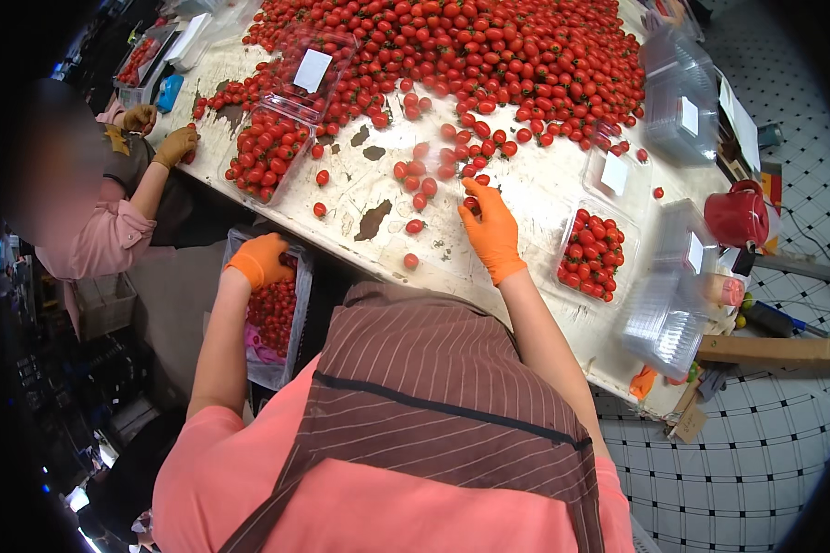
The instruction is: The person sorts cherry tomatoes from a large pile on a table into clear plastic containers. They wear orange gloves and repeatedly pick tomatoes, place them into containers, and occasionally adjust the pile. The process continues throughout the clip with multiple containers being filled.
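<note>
My right hand (pixel 491 231), in an orange glove, is over the table with a cherry tomato (pixel 471 203) at its fingertips; whether it grips the tomato is unclear. My left hand (pixel 259 261), gloved alike, hangs above a crate (pixel 303 311) of cherry tomatoes below the table edge; its fingers point down and partly hide from view. Loose tomatoes (pixel 415 226) lie between my hands and a large heap of cherry tomatoes (pixel 498 48). An open clear plastic clamshell (pixel 590 256) filled with tomatoes stands right of my right hand. Another filled clamshell (pixel 266 159) stands at the left.
Stacks of empty clear clamshells (pixel 678 104) line the table's right side, near a red mug-like container (pixel 736 214). At the left, a co-worker's gloved hands (pixel 175 146) are at the table edge. An orange glove-like item (pixel 642 381) lies at the lower right corner.
</note>
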`<action>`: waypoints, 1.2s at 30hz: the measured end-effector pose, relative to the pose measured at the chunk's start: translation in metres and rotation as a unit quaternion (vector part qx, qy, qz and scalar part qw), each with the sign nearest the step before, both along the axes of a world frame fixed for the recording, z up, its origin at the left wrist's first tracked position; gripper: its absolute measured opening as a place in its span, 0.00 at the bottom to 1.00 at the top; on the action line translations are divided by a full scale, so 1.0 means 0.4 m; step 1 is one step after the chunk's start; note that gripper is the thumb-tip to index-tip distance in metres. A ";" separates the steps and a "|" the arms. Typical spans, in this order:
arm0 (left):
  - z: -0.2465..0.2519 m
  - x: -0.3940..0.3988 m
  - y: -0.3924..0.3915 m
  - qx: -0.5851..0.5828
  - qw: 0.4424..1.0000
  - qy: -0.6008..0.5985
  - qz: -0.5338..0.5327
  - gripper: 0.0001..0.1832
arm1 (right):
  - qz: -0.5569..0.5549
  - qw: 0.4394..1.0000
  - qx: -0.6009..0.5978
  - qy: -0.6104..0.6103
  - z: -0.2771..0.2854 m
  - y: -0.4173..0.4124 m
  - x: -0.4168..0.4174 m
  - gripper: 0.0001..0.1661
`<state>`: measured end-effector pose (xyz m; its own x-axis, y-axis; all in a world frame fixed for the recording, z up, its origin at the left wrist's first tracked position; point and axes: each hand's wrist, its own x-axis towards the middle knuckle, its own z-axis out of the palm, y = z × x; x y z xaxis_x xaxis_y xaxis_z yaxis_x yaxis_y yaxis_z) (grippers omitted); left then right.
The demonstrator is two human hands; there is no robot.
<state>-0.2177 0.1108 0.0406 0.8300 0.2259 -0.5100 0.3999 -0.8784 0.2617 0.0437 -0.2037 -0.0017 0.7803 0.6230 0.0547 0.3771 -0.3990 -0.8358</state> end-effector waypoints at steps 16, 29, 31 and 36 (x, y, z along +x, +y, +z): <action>-0.070 0.519 -0.320 -0.061 0.988 -0.141 0.021 0.55 | 0.006 0.972 -0.233 -0.018 0.030 0.004 0.070 0.53; -0.055 0.462 -0.317 -0.649 0.692 -0.148 0.280 0.42 | 0.029 0.962 0.100 0.252 0.006 0.098 0.017 0.43; -0.041 0.460 -0.308 -0.750 0.568 -0.129 0.313 0.37 | 0.039 0.979 0.073 0.187 0.029 0.097 0.023 0.42; -0.147 0.492 -0.329 -0.826 0.342 -0.123 0.430 0.27 | 0.076 0.993 0.037 0.085 0.135 0.122 0.000 0.41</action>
<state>-0.0211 -0.0209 -0.0181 0.8829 0.0122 -0.4693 0.1120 0.9653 0.2358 0.0437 -0.1549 0.0524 0.6800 0.7329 -0.0190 0.2795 -0.2832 -0.9174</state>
